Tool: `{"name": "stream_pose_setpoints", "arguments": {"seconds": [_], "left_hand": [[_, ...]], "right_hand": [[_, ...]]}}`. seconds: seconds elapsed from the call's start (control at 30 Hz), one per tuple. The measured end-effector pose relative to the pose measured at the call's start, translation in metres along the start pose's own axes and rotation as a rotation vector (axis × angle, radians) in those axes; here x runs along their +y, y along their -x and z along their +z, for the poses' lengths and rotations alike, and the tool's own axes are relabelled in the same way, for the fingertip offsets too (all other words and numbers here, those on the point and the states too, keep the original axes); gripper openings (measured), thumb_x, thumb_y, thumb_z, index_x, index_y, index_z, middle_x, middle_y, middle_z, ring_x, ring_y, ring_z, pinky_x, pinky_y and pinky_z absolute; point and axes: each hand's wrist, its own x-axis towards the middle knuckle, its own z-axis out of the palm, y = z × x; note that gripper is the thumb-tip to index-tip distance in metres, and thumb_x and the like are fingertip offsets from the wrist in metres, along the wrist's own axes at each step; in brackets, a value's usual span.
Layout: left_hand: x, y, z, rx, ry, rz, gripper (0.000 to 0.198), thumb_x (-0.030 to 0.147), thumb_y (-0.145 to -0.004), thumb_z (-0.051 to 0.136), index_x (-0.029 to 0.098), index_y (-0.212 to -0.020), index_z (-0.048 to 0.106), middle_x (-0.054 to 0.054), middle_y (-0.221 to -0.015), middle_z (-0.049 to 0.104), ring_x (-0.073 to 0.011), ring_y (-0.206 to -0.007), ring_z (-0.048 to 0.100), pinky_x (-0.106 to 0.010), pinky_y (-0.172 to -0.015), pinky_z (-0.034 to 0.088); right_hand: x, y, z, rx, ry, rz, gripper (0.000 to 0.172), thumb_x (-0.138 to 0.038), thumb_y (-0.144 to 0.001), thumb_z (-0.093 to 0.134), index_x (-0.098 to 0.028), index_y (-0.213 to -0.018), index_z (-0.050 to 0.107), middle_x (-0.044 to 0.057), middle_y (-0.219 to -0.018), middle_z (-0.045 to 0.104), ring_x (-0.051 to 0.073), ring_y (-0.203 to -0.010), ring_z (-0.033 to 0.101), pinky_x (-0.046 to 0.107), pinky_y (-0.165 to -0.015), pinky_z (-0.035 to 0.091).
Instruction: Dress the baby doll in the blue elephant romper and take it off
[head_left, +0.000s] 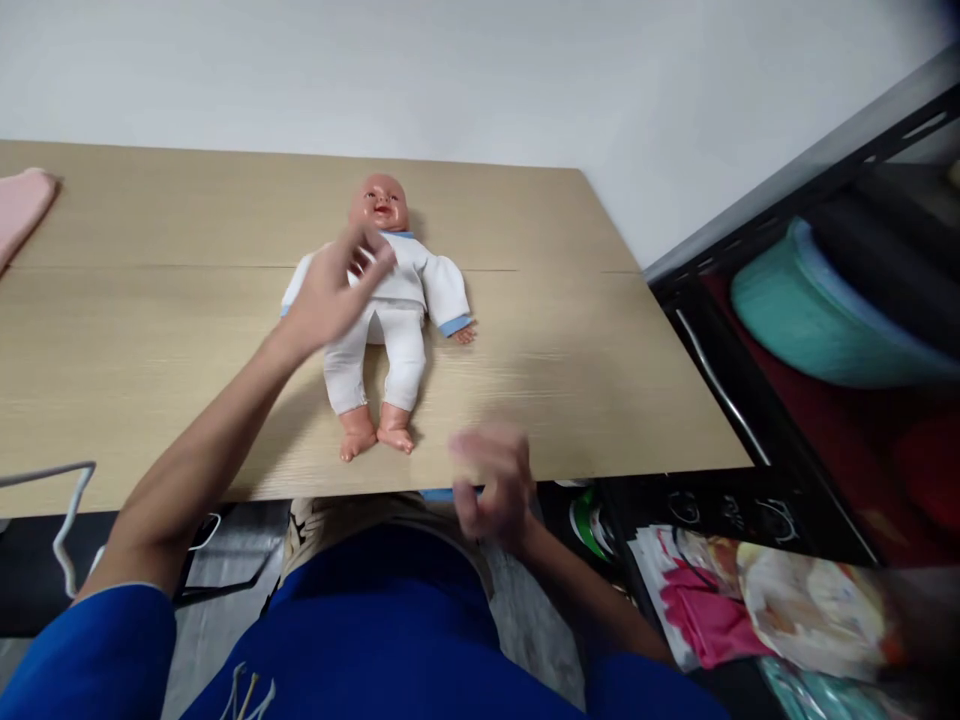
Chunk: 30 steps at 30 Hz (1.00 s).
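Observation:
A baby doll lies on its back on the light wood table, its head toward the wall. It wears a white top and white trousers with blue trim at the neck and cuffs; its feet are bare. Above the doll's chest hovers my left hand, fingers bent and apart, with nothing seen in it. Whether it touches the top I cannot tell. My right hand is at the table's front edge, below and right of the doll's feet. It is blurred, with loosely curled fingers, a gap to the thumb and no object visible.
Pink cloth lies at the table's far left. A black rack on the right holds a teal basin. Below it are a pink cloth item and printed packaging. A white bent rod stands at the left front edge.

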Motion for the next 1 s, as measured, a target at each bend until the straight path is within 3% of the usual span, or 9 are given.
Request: {"name": "stream_pose_setpoints", "arguments": {"seconds": [0.07, 0.13, 0.23, 0.3, 0.47, 0.6, 0.73, 0.9, 1.0], "left_hand": [[0.05, 0.059, 0.01, -0.283, 0.094, 0.004, 0.028, 0.047, -0.116, 0.064, 0.022, -0.105, 0.07, -0.004, -0.098, 0.075, -0.0197, -0.091, 0.07, -0.033, -0.087, 0.058], [0.077, 0.115, 0.022, -0.6, 0.265, 0.044, 0.024, 0.042, -0.117, 0.065, 0.022, -0.105, 0.07, -0.003, -0.094, 0.075, -0.0178, -0.084, 0.069, -0.031, -0.079, 0.057], [0.073, 0.186, 0.044, -1.003, 0.519, 0.169, 0.018, 0.04, -0.113, 0.075, 0.023, -0.107, 0.075, -0.006, -0.096, 0.08, -0.0196, -0.09, 0.073, -0.034, -0.09, 0.059], [0.047, 0.225, 0.059, -1.122, 0.584, 0.023, 0.021, 0.043, -0.116, 0.071, 0.023, -0.111, 0.077, -0.007, -0.1, 0.082, -0.0191, -0.089, 0.075, -0.032, -0.088, 0.06], [-0.045, 0.294, 0.084, -0.823, 0.305, -0.437, 0.048, 0.066, -0.115, 0.06, 0.021, -0.124, 0.075, -0.01, -0.119, 0.082, -0.0258, -0.112, 0.077, -0.04, -0.107, 0.061], [-0.096, 0.316, 0.096, -0.517, 0.16, -0.564, 0.067, 0.081, -0.105, 0.062, 0.018, -0.124, 0.075, -0.017, -0.128, 0.083, -0.0356, -0.122, 0.077, -0.052, -0.12, 0.058], [-0.111, 0.317, 0.11, -0.369, 0.191, -0.55, 0.072, 0.079, -0.104, 0.065, 0.018, -0.141, 0.073, -0.017, -0.142, 0.083, -0.04, -0.148, 0.068, -0.057, -0.14, 0.04], [-0.108, 0.3, 0.131, -0.456, 0.148, -0.539, 0.09, 0.091, -0.094, 0.066, 0.017, -0.145, 0.071, -0.019, -0.146, 0.081, -0.0439, -0.156, 0.061, -0.06, -0.144, 0.032], [-0.104, 0.282, 0.146, -0.543, 0.136, -0.505, 0.097, 0.095, -0.089, 0.067, 0.018, -0.147, 0.071, -0.018, -0.146, 0.081, -0.0433, -0.161, 0.057, -0.054, -0.143, 0.035]], "right_hand": [[-0.017, 0.064, 0.001, -0.23, -0.234, -0.187, 0.012, -0.046, -0.103, 0.075, -0.046, -0.115, 0.077, -0.006, -0.089, 0.083, 0.02, -0.07, 0.072, 0.037, -0.073, 0.063], [-0.021, 0.117, 0.011, -0.493, -0.253, -0.136, 0.008, -0.05, -0.1, 0.08, -0.042, -0.1, 0.08, -0.004, -0.084, 0.082, 0.02, -0.07, 0.072, 0.037, -0.07, 0.061], [-0.015, 0.165, 0.033, -0.42, 0.068, 0.245, 0.024, -0.044, -0.103, 0.074, -0.031, -0.12, 0.084, 0.01, -0.112, 0.086, 0.031, -0.102, 0.079, 0.049, -0.094, 0.065], [-0.009, 0.176, 0.045, -0.403, 0.249, 0.447, 0.045, -0.045, -0.104, 0.073, -0.022, -0.143, 0.079, 0.019, -0.14, 0.079, 0.039, -0.127, 0.073, 0.058, -0.11, 0.061], [-0.001, 0.167, 0.058, -0.497, 0.348, 0.635, 0.046, -0.02, -0.104, 0.066, -0.019, -0.149, 0.077, 0.019, -0.145, 0.075, 0.039, -0.13, 0.068, 0.059, -0.117, 0.057], [-0.018, 0.153, 0.041, -0.537, 0.109, 0.433, 0.044, -0.013, -0.11, 0.056, -0.027, -0.142, 0.083, 0.012, -0.132, 0.079, 0.03, -0.125, 0.071, 0.049, -0.117, 0.06], [-0.027, 0.157, 0.006, -0.711, -0.142, 0.237, 0.047, -0.04, -0.111, 0.074, -0.037, -0.158, 0.074, 0.008, -0.15, 0.076, 0.031, -0.14, 0.069, 0.058, -0.131, 0.052], [0.025, 0.18, -0.012, -0.186, -0.085, 0.851, 0.062, -0.07, -0.105, 0.067, -0.024, -0.146, 0.077, 0.018, -0.151, 0.077, 0.036, -0.145, 0.07, 0.063, -0.127, 0.055], [0.061, 0.18, -0.006, -0.115, -0.102, 1.007, 0.067, -0.084, -0.094, 0.07, -0.026, -0.125, 0.082, 0.016, -0.122, 0.087, 0.036, -0.116, 0.082, 0.055, -0.101, 0.069]]}}
